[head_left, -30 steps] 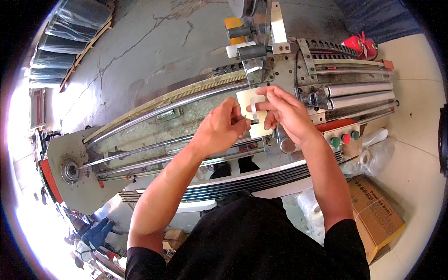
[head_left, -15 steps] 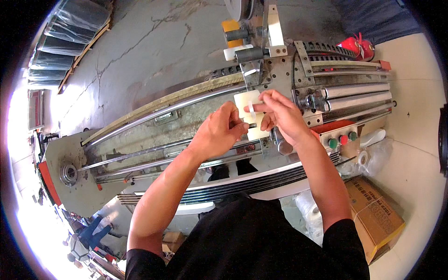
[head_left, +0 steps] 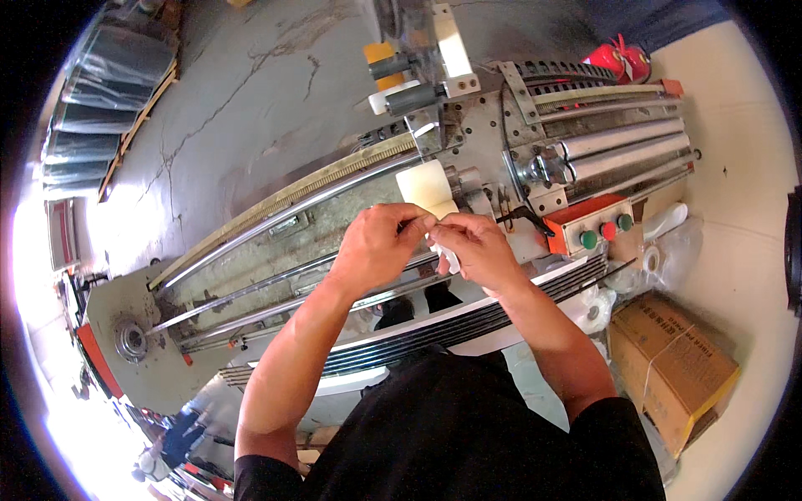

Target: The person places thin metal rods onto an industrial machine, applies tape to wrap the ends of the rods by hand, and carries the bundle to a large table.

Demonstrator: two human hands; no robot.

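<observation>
In front of the machine's middle, my left hand [head_left: 373, 249] and my right hand [head_left: 478, 253] meet at the fingertips. Both are closed in a pinch. A thin, crumpled white strip [head_left: 452, 260] hangs below the fingers of my right hand, which grips it. What lies between my left thumb and forefinger is too small to make out. Just beyond the hands are cream-coloured rollers [head_left: 423, 184]; my fingers partly hide the nearer one.
A long machine bed with metal rods [head_left: 251, 290] runs leftward. Right of my hands sits a red control box [head_left: 589, 224] with round buttons. Black rods [head_left: 418, 334] lie along the near edge. A cardboard box [head_left: 668, 359] and fire extinguishers [head_left: 618, 58] are on the right.
Both hands have moved nearer to me, off the rollers, and come together at the fingertips. The white strip, earlier across my right fingers, now hangs below them. The view has shifted slightly.
</observation>
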